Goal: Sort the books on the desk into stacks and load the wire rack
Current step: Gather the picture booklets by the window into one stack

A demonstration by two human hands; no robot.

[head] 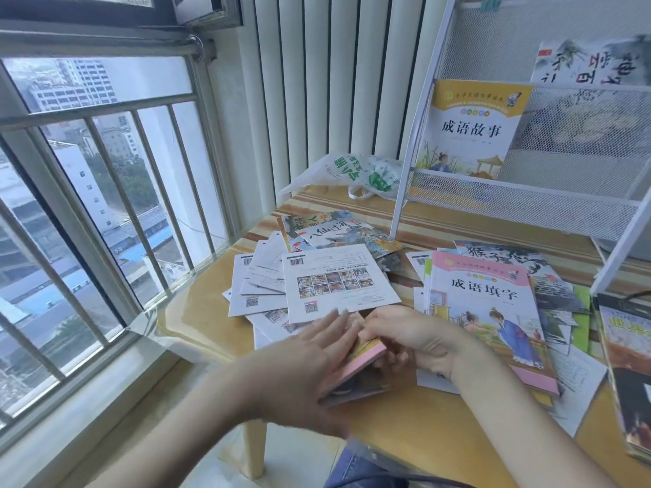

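Thin picture books lie spread over the wooden desk [422, 431]. Near the front edge both hands hold a small stack of pink-edged books [363, 361]. My left hand [310, 350] lies flat on its top with straight fingers. My right hand [412, 339] grips the stack's right side, fingers curled under it. Behind them lie white back-cover booklets [338, 281] in a loose pile. To the right sits a pink-covered book [489, 311] on a messy heap. The white wire rack [528, 202] stands at the back right with a yellow book [472, 128] upright in it.
A window with metal bars [105, 206] runs along the left. A white plastic bag [355, 174] lies at the desk's back by the ribbed wall. More books are stacked at the far right edge [627, 364]. An ink-painting book [595, 61] stands in the rack's upper tier.
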